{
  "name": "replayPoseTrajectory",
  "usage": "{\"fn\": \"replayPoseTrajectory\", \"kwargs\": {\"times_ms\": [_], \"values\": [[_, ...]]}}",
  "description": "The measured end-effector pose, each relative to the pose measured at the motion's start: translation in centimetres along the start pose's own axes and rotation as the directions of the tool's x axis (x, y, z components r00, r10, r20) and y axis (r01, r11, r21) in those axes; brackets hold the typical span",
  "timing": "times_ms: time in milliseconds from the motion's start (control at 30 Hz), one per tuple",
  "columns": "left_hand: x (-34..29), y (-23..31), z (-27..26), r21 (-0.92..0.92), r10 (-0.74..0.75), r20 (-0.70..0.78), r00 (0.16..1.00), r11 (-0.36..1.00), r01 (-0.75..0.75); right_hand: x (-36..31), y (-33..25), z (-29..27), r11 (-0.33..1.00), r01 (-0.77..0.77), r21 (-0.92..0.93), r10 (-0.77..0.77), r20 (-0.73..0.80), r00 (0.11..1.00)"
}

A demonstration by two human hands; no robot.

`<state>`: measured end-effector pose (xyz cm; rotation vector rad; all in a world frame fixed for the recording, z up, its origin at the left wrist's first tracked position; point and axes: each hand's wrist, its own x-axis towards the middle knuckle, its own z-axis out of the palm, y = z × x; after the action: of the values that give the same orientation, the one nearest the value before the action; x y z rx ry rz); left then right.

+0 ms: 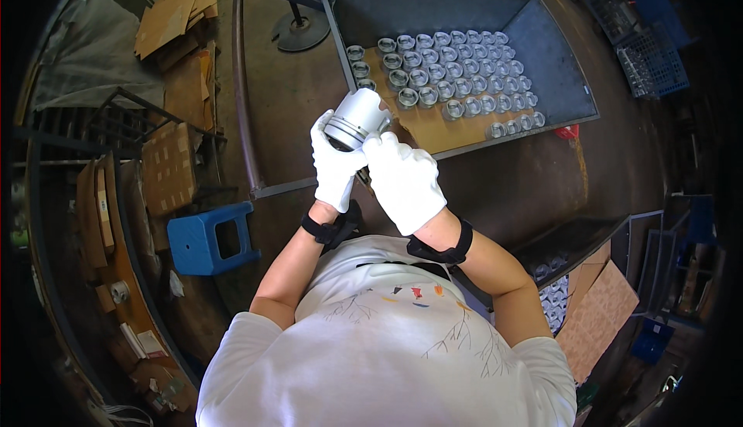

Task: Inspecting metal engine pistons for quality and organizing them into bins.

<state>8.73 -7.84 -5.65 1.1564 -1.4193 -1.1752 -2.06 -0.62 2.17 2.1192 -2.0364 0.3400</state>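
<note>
A silver metal piston (357,116) with ring grooves round one end is tilted in front of me, above the near left edge of a bin. My white-gloved left hand (333,160) is closed round its lower left side. My right hand (402,175), gloved in white too, has its fingers curled together against the piston's lower right side. Whatever those fingers may hold is hidden. Just beyond, several rows of similar pistons (446,89) stand on a brown cardboard sheet (457,134) inside the large grey metal bin (433,1).
A metal frame (246,94) adjoins the bin's left side. At left are a blue plastic stool (205,241), stacked cardboard (174,21) and a shelf rack. Another container with pistons and a cardboard sheet (600,315) stands at the lower right. Blue crates (654,63) sit at the far right.
</note>
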Motion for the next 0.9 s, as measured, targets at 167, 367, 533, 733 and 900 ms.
{"fn": "replayPoseTrajectory", "kwargs": {"times_ms": [167, 367, 533, 733, 900], "values": [[-0.2, 0.0, -0.1, 0.047, -0.006, 0.004, 1.000, 0.999, 0.006, 0.0, -0.1, 0.3, 0.998, -0.027, -0.056, 0.028, 0.011, 1.000], [-0.4, 0.2, 0.1, 0.045, 0.024, -0.005, 1.000, 0.999, -0.023, -0.2, 0.0, 0.4, 1.000, -0.011, 0.011, 0.011, -0.075, 0.997], [-0.4, -0.1, 0.1, 0.011, 0.027, -0.003, 1.000, 1.000, -0.027, -0.1, 0.0, -0.3, 0.999, -0.029, 0.037, 0.029, 0.008, 1.000], [-0.3, -0.1, 0.0, -0.048, -0.021, 0.014, 1.000, 0.999, 0.021, -0.1, 0.5, 0.1, 0.982, -0.045, 0.183, 0.063, -0.096, 0.993], [-0.1, -1.4, -0.3, -0.145, -0.034, 0.054, 0.998, 0.989, 0.042, -0.4, 1.0, -0.2, 0.965, -0.076, 0.251, 0.103, -0.099, 0.990]]}}
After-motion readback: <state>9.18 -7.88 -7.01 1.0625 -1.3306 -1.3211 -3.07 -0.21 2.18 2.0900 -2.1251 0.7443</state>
